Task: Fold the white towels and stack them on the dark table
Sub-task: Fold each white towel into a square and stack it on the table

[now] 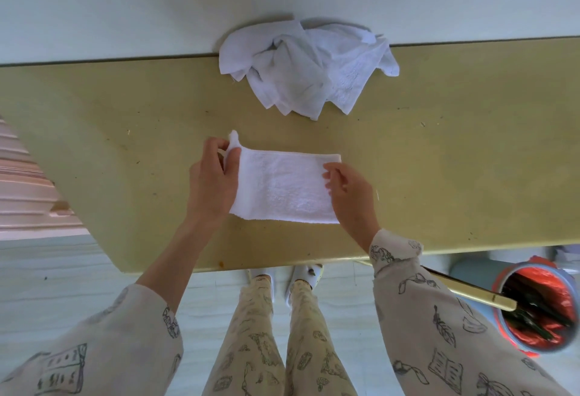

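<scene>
Left hand (216,176) is pinching the left end of the half-folded towel (282,188), lifting a corner, likely to carry it over for another fold. Towel is lying flat on the table (125,113) near its front edge. Right hand (345,188) is resting on the right end, fingers loosely extended, anchoring it. Unfolded towel heap (307,66) is waiting at the back edge.

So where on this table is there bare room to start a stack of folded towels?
Bare table lies right of the right hand, and left of the left hand toward the near corner. The middle is crowded: the half-folded towel, with the pile behind it at the far edge.
</scene>
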A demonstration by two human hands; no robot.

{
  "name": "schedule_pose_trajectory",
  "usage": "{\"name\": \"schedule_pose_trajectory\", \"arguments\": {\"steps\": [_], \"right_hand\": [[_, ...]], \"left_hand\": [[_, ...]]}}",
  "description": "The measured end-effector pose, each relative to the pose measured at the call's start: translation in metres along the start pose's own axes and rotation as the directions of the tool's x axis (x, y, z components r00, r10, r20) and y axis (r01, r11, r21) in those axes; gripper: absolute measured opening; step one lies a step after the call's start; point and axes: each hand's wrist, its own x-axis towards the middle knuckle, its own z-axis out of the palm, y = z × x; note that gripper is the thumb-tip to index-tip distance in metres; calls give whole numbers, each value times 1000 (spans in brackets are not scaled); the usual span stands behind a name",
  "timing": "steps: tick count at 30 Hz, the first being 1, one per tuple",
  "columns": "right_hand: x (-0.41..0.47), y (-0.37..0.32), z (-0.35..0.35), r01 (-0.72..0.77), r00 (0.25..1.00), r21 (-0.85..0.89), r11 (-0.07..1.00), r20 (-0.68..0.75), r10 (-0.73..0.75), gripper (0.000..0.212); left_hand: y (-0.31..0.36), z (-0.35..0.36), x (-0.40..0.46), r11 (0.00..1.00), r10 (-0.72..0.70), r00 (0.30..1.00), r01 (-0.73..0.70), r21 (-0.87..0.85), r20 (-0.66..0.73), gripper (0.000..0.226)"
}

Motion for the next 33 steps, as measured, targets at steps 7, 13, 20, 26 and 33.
{"name": "schedule_pose_trajectory", "arguments": {"steps": [7, 13, 20, 26, 33], "right_hand": [[16, 8, -24, -485, 871, 412, 771, 311, 381, 22], [22, 12, -27, -512, 854, 434, 741, 349, 386, 17], [23, 11, -27, -444, 880, 302, 843, 323, 348, 21], [29, 11, -18, -411, 898, 133, 902, 231, 375, 14], [27, 12, -19, -416, 896, 108, 903, 215, 388, 12]], "left_hand": [[36, 70, -14, 989, 139, 978, -144, 20, 156, 22], [46, 101, -25, 987, 132, 926, -158, 44, 355, 26], [39, 97, -29, 980, 192, 892, -192, -41, 409, 30], [0, 82, -34, 894, 388, 917, -398, 205, 88, 28], [-21, 78, -43, 818, 402, 885, -462, 343, 235, 36]]}}
